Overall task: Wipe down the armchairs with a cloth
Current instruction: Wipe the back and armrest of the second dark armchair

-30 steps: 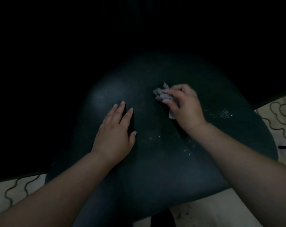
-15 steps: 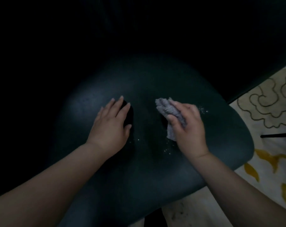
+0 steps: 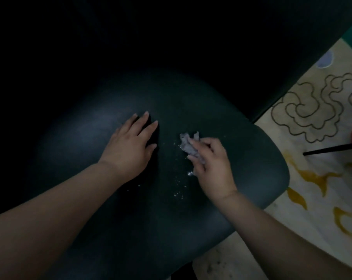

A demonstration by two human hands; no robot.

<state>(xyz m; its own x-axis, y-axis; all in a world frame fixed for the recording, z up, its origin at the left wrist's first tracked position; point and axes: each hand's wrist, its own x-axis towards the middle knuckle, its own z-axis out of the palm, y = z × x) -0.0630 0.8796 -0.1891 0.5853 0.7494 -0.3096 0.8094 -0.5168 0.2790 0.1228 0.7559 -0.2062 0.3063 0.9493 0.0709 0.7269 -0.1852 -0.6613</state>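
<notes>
Forearms, two of them, reach in from the near edge over one dark armchair seat (image 3: pixel 241 178). White specks lie scattered on the seat just near the right hand (image 3: pixel 213 166), which clutches the single crumpled grey cloth (image 3: pixel 188 147) against the upholstery, probably to scrub those specks away. Beside it, the left hand (image 3: pixel 130 146) lies flat with fingers straight, likely bracing the seat. Beyond, the backrest is lost in darkness; patterned floor (image 3: pixel 312 122) shows at right.

One armchair seat (image 3: pixel 221 199), one cloth (image 3: pixel 188 147), two hands: left hand (image 3: pixel 130 147), right hand (image 3: pixel 213 168).
</notes>
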